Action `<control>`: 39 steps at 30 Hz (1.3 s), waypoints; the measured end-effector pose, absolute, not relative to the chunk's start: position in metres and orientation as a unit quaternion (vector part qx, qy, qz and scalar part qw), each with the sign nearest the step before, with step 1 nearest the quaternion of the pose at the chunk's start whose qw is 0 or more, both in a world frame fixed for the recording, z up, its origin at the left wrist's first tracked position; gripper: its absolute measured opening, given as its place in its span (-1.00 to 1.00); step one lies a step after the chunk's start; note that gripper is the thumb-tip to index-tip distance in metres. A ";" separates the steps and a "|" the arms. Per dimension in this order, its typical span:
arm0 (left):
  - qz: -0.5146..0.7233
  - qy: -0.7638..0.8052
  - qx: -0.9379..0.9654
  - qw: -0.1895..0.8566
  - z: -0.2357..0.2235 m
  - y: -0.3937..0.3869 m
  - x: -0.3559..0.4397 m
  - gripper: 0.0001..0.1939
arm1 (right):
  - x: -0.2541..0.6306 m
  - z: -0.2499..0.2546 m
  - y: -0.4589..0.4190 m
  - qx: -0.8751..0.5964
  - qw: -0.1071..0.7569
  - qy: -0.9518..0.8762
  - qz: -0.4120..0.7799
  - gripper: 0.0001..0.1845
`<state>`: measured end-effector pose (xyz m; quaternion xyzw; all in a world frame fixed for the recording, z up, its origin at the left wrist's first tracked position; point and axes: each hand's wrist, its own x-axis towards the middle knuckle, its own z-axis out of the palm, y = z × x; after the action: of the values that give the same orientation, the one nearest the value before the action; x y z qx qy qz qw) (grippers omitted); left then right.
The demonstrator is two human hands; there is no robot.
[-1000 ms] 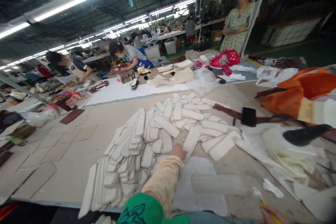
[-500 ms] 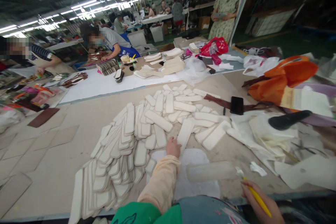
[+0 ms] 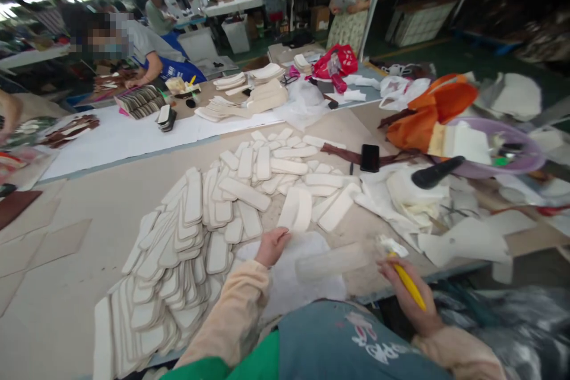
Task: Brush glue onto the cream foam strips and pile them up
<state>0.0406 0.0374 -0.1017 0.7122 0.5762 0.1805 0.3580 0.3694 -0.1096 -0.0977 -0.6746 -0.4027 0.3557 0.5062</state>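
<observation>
My left hand [image 3: 272, 246] is closed, its fingertips pinching the near end of a cream rounded strip [image 3: 289, 205]. That strip lies tilted against another one at the near edge of a loose heap of similar strips [image 3: 244, 190]. In my right hand [image 3: 412, 303] is a yellow-handled brush [image 3: 408, 285], its pale, blurred tip pointing away from me over the table. A crumpled white scrap [image 3: 395, 247] lies close by the tip. Between my hands a translucent strip [image 3: 333, 261] rests partly on a white sheet [image 3: 280, 279].
Overlapping rows of cream strips [image 3: 151, 297] cover the table at left. A phone [image 3: 370, 158], a black-handled tool [image 3: 439, 172] and a purple basin [image 3: 525, 160] are at right. A co-worker in a blue apron [image 3: 171, 68] leans over the far table.
My left hand has drawn back slightly and closed on a strip's end, which has tilted up. My right hand has brought the brush nearer the white scrap. The view has swung right.
</observation>
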 end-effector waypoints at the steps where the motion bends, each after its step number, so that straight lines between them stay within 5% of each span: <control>1: 0.173 0.549 0.719 0.389 -0.094 0.030 0.040 -0.77 | 0.368 -0.092 -0.105 -0.660 0.518 -0.413 0.355 -0.60; 6: 0.112 0.458 0.719 0.511 -0.079 -0.015 0.058 -0.73 | 0.370 -0.085 -0.092 -0.587 0.542 -0.409 0.440 -0.54; 11: 0.096 0.455 0.677 0.570 -0.104 -0.052 0.085 -0.78 | 0.378 -0.108 -0.108 -0.641 0.467 -0.377 0.479 -0.57; 18: 0.146 0.547 0.331 0.755 -0.140 -0.100 0.079 -0.57 | 0.392 -0.152 -0.132 -0.701 0.429 -0.402 0.405 -0.60; 26: 0.127 0.761 0.432 0.468 -0.158 -0.073 0.083 -0.81 | 0.395 -0.161 -0.099 -0.692 0.344 -0.530 0.348 -0.61; 39: 0.031 0.785 0.504 0.358 -0.166 -0.044 0.091 -0.79 | 0.388 -0.171 -0.067 -0.674 0.246 -0.645 0.263 -0.70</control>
<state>0.0914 -0.0444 -0.1657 0.5041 0.7854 0.0307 0.3579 0.3883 -0.0671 -0.1708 -0.6744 -0.6446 0.2628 0.2463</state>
